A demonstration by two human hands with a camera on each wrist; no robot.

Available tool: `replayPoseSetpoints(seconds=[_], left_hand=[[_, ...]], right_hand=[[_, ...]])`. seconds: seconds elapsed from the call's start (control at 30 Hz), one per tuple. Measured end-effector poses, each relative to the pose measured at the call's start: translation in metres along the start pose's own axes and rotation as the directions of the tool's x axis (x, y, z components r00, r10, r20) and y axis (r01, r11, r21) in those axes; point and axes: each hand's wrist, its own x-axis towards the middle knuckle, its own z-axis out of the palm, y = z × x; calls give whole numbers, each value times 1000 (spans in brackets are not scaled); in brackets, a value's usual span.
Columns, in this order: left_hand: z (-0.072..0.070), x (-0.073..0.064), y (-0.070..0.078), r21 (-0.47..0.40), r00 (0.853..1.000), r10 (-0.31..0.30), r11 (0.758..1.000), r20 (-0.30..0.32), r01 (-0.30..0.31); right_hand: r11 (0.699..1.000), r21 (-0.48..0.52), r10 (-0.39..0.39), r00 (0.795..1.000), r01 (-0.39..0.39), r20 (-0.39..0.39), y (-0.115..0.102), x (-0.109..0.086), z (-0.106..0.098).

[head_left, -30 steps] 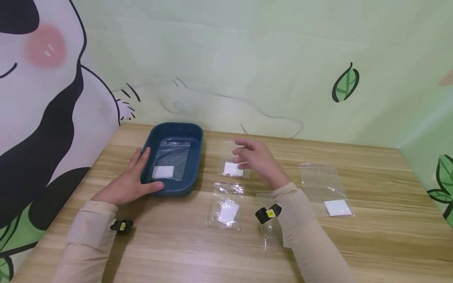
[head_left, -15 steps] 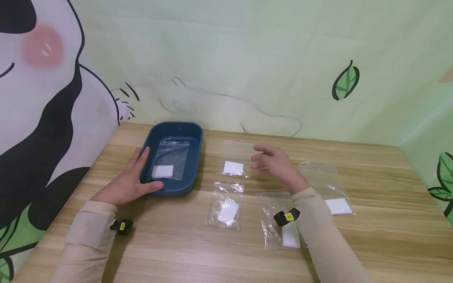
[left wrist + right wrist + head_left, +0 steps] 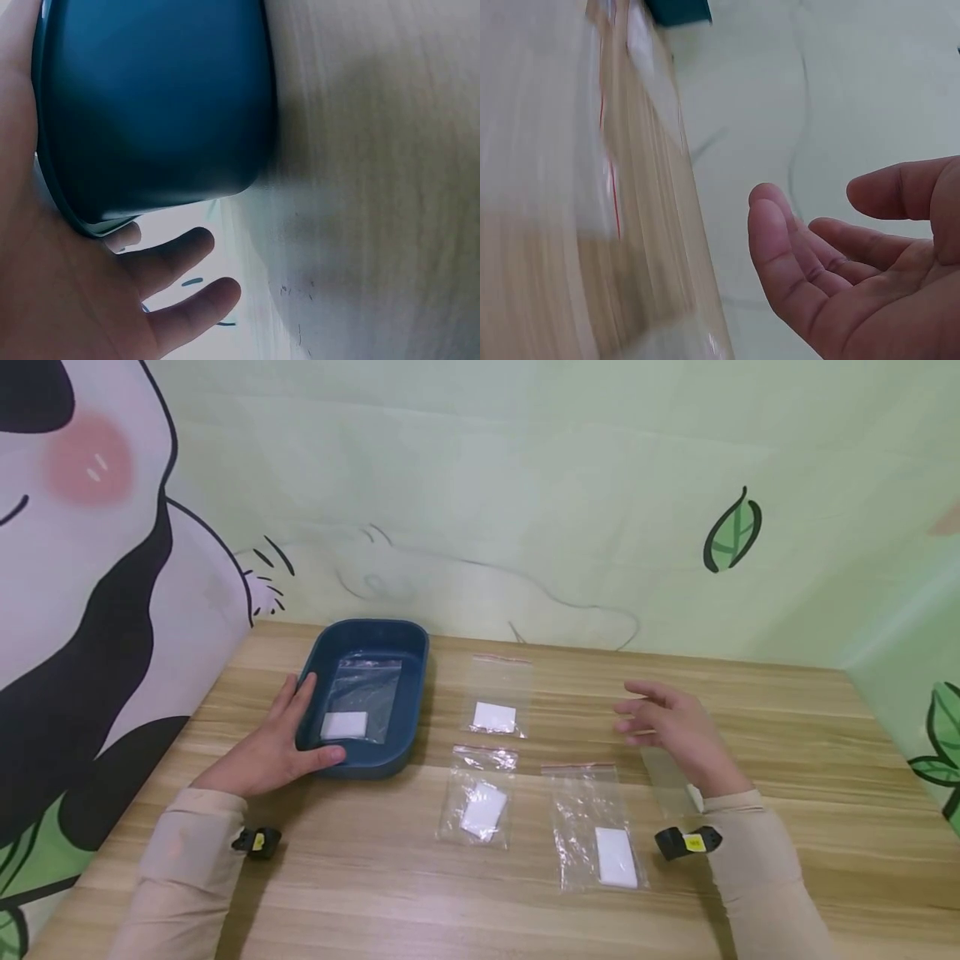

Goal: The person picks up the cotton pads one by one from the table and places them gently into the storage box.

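Note:
My left hand (image 3: 266, 752) rests against the near left corner of a dark blue tray (image 3: 381, 767), its thumb over the near rim and its fingers spread along the left side. In the left wrist view those fingers look straight beside the tray wall (image 3: 157, 97). Inside the tray lies a clear zip bag (image 3: 371, 689) with a white folded piece. My right hand (image 3: 678, 731), holding nothing, hovers with loosely bent fingers over another zip bag (image 3: 663, 781), which it and the sleeve mostly hide. The right wrist view shows a gap between thumb and fingers (image 3: 769, 232).
Several more zip bags with white pieces lie flat on the wooden table: a far one (image 3: 501, 681), a nearer one (image 3: 480, 802) and one to the right (image 3: 592, 810). Behind the table's back edge stands a pale green wall (image 3: 480, 468) with a panda picture.
My right hand has moved right, from over the far middle bag to over the rightmost bag, uncovering the bags it passed. The left hand and tray have stayed put.

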Motion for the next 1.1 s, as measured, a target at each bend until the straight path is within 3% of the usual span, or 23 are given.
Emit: replayPoseSetpoints(seconds=[0.13, 0.3, 0.5, 0.67, 0.73, 0.9, 0.97, 1.1], left_hand=[[0, 1, -1, 7, 1000, 3, 1000, -6, -3], [0, 0, -1, 5, 1000, 3, 1000, -7, -3], [0, 2, -1, 1, 1000, 10, 1000, -14, -10], [2, 3, -2, 6, 1000, 17, 1000, -23, -17], [4, 3, -2, 6, 1000, 16, 1000, -22, -16], [8, 2, -1, -2, 1000, 14, 1000, -15, -14], [7, 1, -1, -6, 1000, 16, 1000, -17, -16], [3, 0, -2, -9, 1000, 14, 1000, -21, -15]], right_hand=[[1000, -20, -3, 1000, 3, -18, 11, -8, -26], [991, -117, 53, 997, -59, -54, 22, -18, -52], [938, -311, 112, 983, -152, -145, 33, -23, -75], [909, -377, 116, 976, -180, -186, 44, -26, -88], [880, -431, 124, 973, -199, -196, 49, -30, -92], [752, -604, 164, 963, -263, -214, 57, -39, -99], [718, -639, 185, 960, -278, -210, 57, -40, -101], [699, -664, 199, 964, -265, -175, 55, -38, -99]])
